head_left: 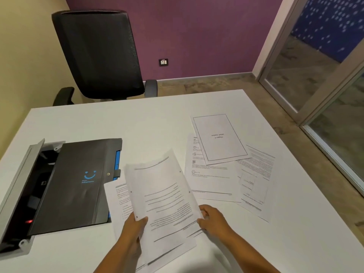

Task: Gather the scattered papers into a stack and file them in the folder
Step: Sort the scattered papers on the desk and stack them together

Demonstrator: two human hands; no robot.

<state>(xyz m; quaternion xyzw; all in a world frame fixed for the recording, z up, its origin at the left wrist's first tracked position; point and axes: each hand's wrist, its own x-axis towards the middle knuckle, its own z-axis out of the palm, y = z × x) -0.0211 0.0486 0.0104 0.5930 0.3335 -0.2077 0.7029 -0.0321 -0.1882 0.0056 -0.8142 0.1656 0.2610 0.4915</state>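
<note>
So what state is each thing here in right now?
Held sheets: lifted, gripped by both hands.
Left hand: pinching the sheets' edge.
Right hand: gripping the opposite edge.
Loose papers: scattered, overlapping, flat on the table.
Folder: closed.
Floor box lid: open.

Around the white table

A white table (197, 107) filled the foreground. An open grey cable box (23, 194) was set into its left side, a red light glowing inside. Behind the table stood a black mesh-backed office chair (96, 56). A wall socket (163, 62) sat low on the purple wall (197, 26), and a glass door (315, 66) stood at right
</note>
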